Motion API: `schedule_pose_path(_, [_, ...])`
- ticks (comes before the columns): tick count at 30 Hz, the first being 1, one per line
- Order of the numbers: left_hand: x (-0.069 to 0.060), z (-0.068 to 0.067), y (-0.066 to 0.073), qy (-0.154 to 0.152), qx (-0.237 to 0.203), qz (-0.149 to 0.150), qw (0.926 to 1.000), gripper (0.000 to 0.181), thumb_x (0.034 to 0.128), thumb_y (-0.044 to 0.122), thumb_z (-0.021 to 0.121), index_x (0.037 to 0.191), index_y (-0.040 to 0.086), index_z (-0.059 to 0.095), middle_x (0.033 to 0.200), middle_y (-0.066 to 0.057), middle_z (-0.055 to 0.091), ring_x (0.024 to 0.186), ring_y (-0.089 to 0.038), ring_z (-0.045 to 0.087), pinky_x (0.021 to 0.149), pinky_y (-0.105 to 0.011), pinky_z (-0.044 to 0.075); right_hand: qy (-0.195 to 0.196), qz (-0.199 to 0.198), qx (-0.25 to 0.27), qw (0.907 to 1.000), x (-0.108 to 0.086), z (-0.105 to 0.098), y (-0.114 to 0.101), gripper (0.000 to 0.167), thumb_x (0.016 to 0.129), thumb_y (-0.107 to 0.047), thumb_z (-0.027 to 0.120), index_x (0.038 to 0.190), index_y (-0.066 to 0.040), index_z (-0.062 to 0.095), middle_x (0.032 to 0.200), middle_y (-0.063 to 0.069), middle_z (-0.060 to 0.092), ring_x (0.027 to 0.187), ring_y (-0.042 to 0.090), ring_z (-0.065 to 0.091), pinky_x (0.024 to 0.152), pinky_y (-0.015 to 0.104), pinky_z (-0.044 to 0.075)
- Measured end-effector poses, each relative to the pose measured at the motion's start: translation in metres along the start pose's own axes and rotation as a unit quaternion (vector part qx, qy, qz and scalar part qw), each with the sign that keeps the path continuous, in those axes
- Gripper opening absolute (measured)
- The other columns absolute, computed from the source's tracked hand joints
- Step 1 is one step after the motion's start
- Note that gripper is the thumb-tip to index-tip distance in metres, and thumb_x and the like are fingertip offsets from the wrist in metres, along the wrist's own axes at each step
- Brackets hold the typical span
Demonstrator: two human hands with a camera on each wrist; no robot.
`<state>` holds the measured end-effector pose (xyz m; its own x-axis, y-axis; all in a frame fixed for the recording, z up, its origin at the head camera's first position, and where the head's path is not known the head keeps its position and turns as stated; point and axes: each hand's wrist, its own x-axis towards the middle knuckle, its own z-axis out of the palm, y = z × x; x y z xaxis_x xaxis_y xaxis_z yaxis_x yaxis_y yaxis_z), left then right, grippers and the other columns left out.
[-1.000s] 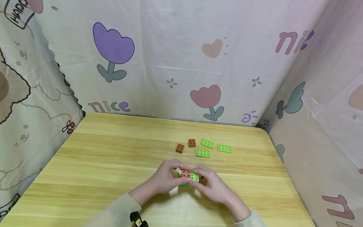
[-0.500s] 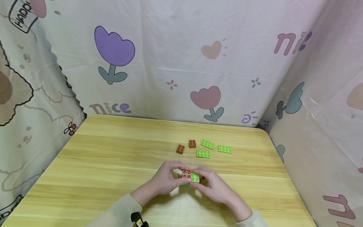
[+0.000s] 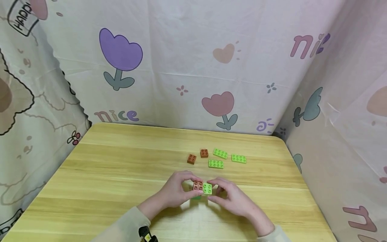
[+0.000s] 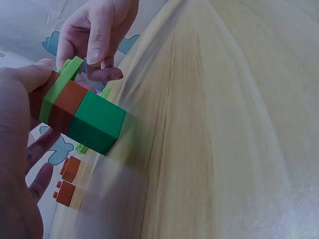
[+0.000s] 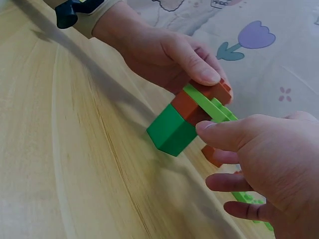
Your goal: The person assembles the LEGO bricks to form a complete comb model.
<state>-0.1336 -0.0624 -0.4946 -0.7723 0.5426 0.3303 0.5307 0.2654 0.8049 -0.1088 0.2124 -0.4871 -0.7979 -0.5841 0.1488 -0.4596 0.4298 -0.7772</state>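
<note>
My left hand (image 3: 175,191) grips a small stack of toy building bricks between thumb and fingers. At the stack's bottom is a dark green brick (image 4: 97,122), with a brown brick (image 4: 68,105) over it. A light green plate (image 3: 207,189) lies across that and juts out to the right. On the plate's left half sits another brown brick (image 3: 198,185), where the left thumb and fingers pinch. Beside the jutting end is my right hand (image 3: 234,198), its thumb and fingers spread and apart from the plate.
Behind the hands lie two loose brown bricks (image 3: 191,159) and three light green plates (image 3: 216,164) on the wooden table (image 3: 127,151). A patterned cloth (image 3: 169,84) hangs along the table's back and sides.
The right thumb and fingers have let go of the light green plate and drawn slightly to the right. My left hand and the stack have stayed in place.
</note>
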Motion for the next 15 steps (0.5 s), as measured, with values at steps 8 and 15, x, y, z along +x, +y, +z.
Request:
schedule_pose_path(8, [0.0,0.0,0.001,0.002,-0.007,0.002,1.0,0.04,0.0892,0.038,0.088,0.119,0.013,0.078,0.113,0.02,0.071,0.107,-0.007,0.067,0.104,-0.049,0.051,0.008,-0.002,0.004,1.0,-0.006,-0.005,0.002,0.052,0.098,-0.029,0.078,0.145,-0.013,0.062,0.125,-0.006,0.067,0.096,0.021,0.069,0.087,0.043,0.06])
schedule_pose_path(15, [-0.002,0.003,-0.002,0.011,-0.001,0.02,0.9997,0.036,0.091,0.037,0.086,0.12,0.017,0.078,0.115,0.018,0.072,0.109,-0.008,0.068,0.103,-0.046,0.053,0.022,-0.005,-0.016,0.9996,-0.011,-0.009,0.008,0.056,0.097,-0.029,0.079,0.146,-0.009,0.06,0.127,-0.002,0.068,0.099,0.024,0.068,0.089,0.041,0.058])
